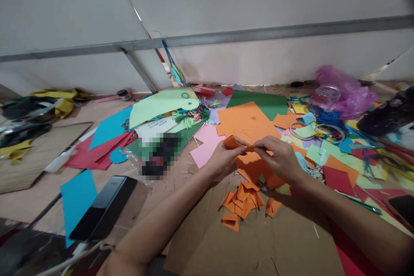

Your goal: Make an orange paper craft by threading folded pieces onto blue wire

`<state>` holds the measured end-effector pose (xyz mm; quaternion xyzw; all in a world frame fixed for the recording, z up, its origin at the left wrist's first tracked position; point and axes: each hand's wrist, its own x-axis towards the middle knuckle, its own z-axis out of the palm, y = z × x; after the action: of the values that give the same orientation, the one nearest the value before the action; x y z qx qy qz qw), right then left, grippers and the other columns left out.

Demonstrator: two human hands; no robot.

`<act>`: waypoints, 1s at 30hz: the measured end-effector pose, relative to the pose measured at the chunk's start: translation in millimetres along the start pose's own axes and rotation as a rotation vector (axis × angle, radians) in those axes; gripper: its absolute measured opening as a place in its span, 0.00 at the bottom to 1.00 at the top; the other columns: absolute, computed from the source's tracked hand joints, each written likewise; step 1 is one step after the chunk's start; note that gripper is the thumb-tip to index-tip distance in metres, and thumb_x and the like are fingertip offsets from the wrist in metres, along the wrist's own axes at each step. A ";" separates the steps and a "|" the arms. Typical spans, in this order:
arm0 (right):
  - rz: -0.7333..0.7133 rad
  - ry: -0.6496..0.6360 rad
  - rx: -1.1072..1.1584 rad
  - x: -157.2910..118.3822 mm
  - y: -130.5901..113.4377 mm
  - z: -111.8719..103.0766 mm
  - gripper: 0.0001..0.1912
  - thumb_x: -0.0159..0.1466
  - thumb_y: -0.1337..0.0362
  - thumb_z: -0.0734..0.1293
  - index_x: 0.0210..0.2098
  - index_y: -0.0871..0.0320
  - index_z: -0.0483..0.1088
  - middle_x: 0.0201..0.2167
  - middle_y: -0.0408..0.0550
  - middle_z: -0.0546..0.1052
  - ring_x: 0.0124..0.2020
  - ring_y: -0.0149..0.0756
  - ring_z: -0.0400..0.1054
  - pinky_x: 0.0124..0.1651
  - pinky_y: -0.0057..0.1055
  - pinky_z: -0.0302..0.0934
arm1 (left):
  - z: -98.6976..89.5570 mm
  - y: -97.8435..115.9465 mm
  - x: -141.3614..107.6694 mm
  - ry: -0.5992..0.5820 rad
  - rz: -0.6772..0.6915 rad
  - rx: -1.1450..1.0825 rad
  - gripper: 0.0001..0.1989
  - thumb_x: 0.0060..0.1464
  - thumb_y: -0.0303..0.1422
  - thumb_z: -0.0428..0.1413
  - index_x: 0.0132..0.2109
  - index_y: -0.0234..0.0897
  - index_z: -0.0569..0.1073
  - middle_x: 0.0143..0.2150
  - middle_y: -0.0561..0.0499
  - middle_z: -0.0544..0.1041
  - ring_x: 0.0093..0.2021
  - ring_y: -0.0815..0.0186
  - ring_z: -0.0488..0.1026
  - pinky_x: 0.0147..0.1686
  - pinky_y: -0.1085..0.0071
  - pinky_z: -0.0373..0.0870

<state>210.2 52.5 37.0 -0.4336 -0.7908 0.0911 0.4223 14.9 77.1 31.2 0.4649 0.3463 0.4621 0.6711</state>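
In the head view, the left hand (pixel 226 157) pinched a folded orange paper piece (pixel 231 142) between thumb and fingers, while the right hand (pixel 280 158) closed narrowly on its three-o'clock end. The piece sat at four o'clock from the view's centre, and the fingertips hid much of its fold. Uneven pressure there could skew the crease, and a hard pull between the hands might tear it. At six o'clock from the hands, a heap of folded orange pieces (pixel 244 200) lay loose on a cardboard sheet (pixel 242 250); a dropped wrist could crush or scatter them. At twelve o'clock lay a flat orange paper sheet (pixel 241 116), which a brushing knuckle might shift.
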 end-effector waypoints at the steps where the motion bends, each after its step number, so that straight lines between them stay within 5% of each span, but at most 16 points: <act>1: 0.008 0.001 0.008 -0.3 -0.3 0.4 0.06 0.68 0.68 0.65 0.35 0.55 0.74 0.32 0.47 0.79 0.33 0.36 0.72 0.34 0.31 0.64 | 0.5 -0.1 0.0 -0.002 -0.002 -0.005 0.14 0.43 0.38 0.71 0.35 0.35 0.79 0.35 0.48 0.81 0.40 0.61 0.77 0.46 0.64 0.70; 6: 0.106 0.019 0.094 0.7 -0.8 -1.6 0.06 0.68 0.65 0.67 0.42 0.55 0.76 0.36 0.49 0.81 0.35 0.36 0.74 0.36 0.32 0.67 | 1.3 0.4 2.1 0.042 -0.047 -0.023 0.17 0.42 0.38 0.72 0.36 0.34 0.79 0.34 0.48 0.80 0.37 0.62 0.77 0.44 0.64 0.71; 23: 0.035 0.054 0.014 -3.6 -2.5 2.3 0.07 0.68 0.68 0.66 0.33 0.56 0.74 0.28 0.46 0.78 0.29 0.34 0.70 0.32 0.31 0.60 | 8.0 6.2 -2.9 0.034 -0.072 0.014 0.16 0.41 0.37 0.72 0.36 0.33 0.82 0.37 0.44 0.83 0.38 0.61 0.78 0.42 0.66 0.71; 30: 0.153 0.005 0.124 -0.7 -4.0 1.8 0.07 0.67 0.64 0.67 0.33 0.56 0.77 0.29 0.46 0.80 0.29 0.34 0.72 0.32 0.30 0.61 | 2.7 2.1 -1.3 0.045 -0.099 0.028 0.18 0.40 0.39 0.72 0.37 0.34 0.81 0.35 0.45 0.82 0.36 0.63 0.77 0.40 0.66 0.71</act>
<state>206.6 50.0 37.5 -0.4660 -0.7471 0.1708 0.4421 16.3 75.3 34.2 0.4461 0.3903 0.4340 0.6784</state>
